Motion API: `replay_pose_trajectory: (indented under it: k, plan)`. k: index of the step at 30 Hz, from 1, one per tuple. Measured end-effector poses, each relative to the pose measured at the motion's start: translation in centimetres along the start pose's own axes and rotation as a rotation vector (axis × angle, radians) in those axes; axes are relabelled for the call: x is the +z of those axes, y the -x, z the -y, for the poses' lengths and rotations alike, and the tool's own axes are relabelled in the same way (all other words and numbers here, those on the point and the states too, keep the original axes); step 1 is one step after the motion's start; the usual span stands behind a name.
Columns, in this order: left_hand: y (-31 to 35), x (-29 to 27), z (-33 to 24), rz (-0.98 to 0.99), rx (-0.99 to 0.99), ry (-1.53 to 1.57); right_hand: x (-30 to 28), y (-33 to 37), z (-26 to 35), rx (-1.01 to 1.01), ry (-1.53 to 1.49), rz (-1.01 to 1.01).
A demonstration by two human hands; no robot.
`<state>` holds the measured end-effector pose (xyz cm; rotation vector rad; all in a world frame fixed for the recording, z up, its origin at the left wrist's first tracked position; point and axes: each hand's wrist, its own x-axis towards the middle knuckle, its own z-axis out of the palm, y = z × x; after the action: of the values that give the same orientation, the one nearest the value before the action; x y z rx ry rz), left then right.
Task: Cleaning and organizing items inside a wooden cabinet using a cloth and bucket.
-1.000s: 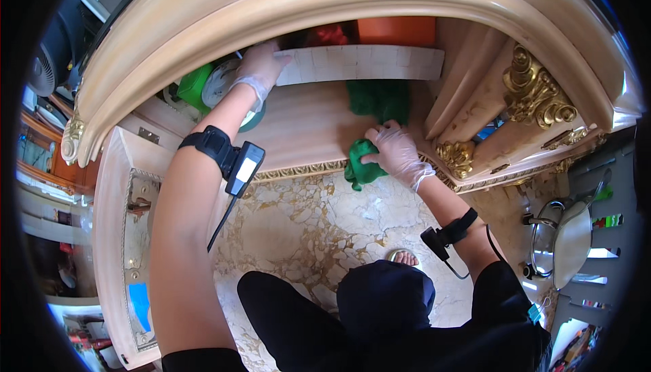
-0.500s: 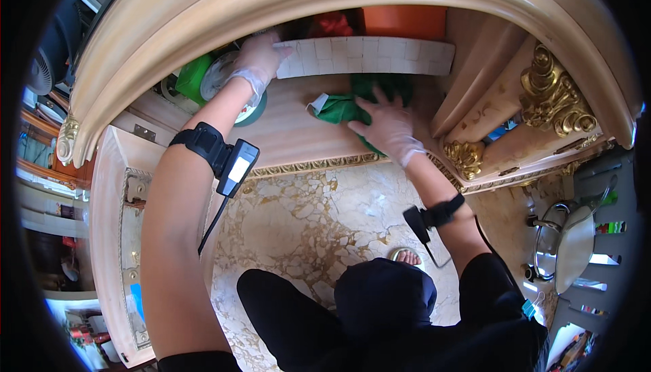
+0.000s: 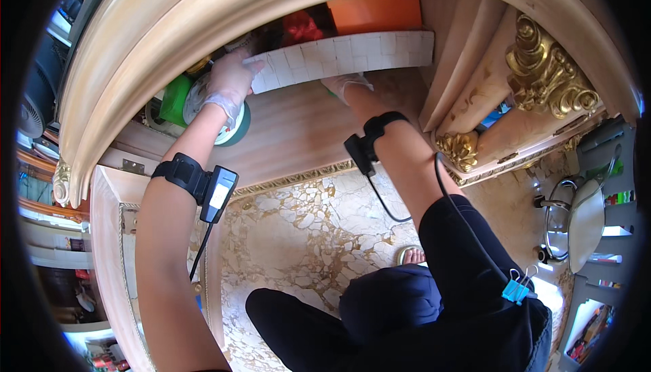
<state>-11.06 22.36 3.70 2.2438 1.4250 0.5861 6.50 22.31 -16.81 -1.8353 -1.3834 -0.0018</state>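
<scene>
My left hand (image 3: 232, 82), in a clear glove, grips the left end of a long white box (image 3: 342, 56) with a tile-like pattern, inside a cream cabinet. My gloved right hand (image 3: 351, 86) reaches beneath the front edge of this box, over the cabinet's bottom board (image 3: 291, 124). A bit of green cloth (image 3: 330, 86) shows at that hand; the rest of the cloth and the fingers are hidden. Beside my left wrist is a round white-and-green container (image 3: 234, 131). A bright green object (image 3: 176, 99) stands just left of it.
Behind the white box are an orange box (image 3: 376, 11) and a red bundle (image 3: 302, 27). A gold-carved column (image 3: 549, 67) edges the opening on the right, and an open door (image 3: 115, 236) hangs on the left. A lidded pot (image 3: 559, 219) sits at the far right.
My right hand has moved from the open part of the board, inward and left under the white box, and the green cloth is now mostly out of sight. My left hand keeps its grip.
</scene>
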Motion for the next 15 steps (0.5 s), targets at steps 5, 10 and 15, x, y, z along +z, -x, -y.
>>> replay_pose_trajectory:
  k: [5,10,15]
  plan:
    - [0.4,-0.4,1.3,0.012,0.000,-0.033,-2.8,1.1,2.3,0.084,0.387,-0.064]
    - [1.0,-0.8,1.4,-0.003,0.026,-0.039,-9.0,8.6,5.6,-0.196,0.443,0.229]
    - [0.9,0.6,-0.8,-0.019,-0.028,0.003,-8.8,3.1,-2.4,0.061,0.370,0.197]
